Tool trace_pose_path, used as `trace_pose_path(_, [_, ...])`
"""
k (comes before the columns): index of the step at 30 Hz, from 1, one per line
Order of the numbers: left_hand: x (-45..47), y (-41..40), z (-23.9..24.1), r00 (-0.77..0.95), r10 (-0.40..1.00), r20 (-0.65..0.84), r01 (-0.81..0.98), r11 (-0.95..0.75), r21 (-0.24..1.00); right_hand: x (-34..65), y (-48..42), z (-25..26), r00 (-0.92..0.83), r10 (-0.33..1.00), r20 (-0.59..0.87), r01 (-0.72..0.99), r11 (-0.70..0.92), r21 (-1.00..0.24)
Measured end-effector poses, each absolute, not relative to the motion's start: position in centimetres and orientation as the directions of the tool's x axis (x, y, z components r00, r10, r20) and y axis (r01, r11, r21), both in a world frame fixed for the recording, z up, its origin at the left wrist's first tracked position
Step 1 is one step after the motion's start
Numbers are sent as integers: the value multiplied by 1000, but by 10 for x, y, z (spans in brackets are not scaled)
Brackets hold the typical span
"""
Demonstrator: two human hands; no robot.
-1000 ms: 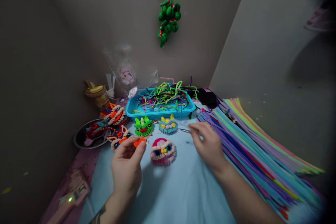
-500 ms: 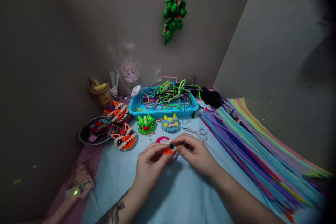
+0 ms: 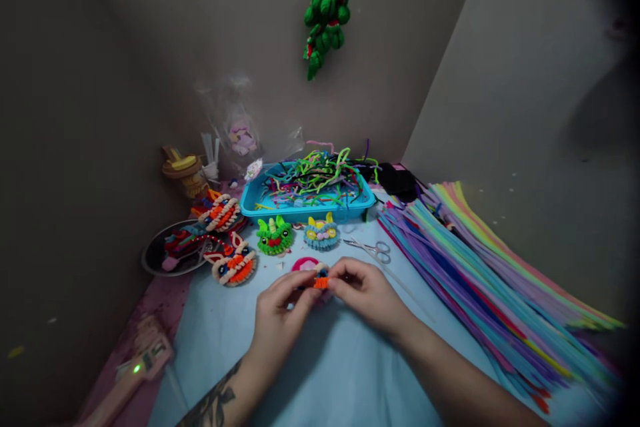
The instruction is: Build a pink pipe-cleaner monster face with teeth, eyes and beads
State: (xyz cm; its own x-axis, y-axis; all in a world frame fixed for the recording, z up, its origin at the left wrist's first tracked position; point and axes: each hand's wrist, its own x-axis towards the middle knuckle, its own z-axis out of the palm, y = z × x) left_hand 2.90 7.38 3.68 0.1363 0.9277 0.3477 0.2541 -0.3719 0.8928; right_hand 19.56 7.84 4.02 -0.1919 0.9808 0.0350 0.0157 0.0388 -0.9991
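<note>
Between my two hands is a small pipe-cleaner piece (image 3: 321, 283) in orange, with dark blue and cream at its top. My left hand (image 3: 287, 303) pinches its left side between thumb and fingers. At its right side, my right hand (image 3: 360, 290) grips it the same way. Part of the piece is hidden behind the fingers. Just behind it lies a round pink and red item (image 3: 304, 264), partly covered by my left hand. Beyond my hands sit a green horned pipe-cleaner head (image 3: 275, 237) and a blue and yellow one (image 3: 321, 233). Scissors (image 3: 373, 249) lie to their right.
A blue tray (image 3: 310, 213) of pipe-cleaner scraps stands at the back. Long pipe cleaners (image 3: 480, 293) spread along the right. Orange and cream heads (image 3: 235, 261) and a metal bowl (image 3: 150, 260) are at left. A pink glue gun (image 3: 145, 363) with a green light lies front left.
The piece has turned in my fingers, showing more of its orange front, and my right fingers have come lower on it. The whole view has shifted slightly.
</note>
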Motion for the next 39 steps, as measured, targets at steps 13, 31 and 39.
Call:
trace_pose_path(13, [28, 77, 40, 268, 949, 164, 177, -216, 960, 204, 81, 37, -276, 961, 2, 37, 13, -999])
trace_pose_path(31, [31, 81, 45, 257, 963, -75, -12, 81, 997, 205, 79, 40, -273, 939, 208, 221, 272, -936])
trace_pose_path(39, [29, 77, 42, 298, 911, 285, 236, -359, 903, 203, 80, 38, -279, 942, 188, 205, 249, -946])
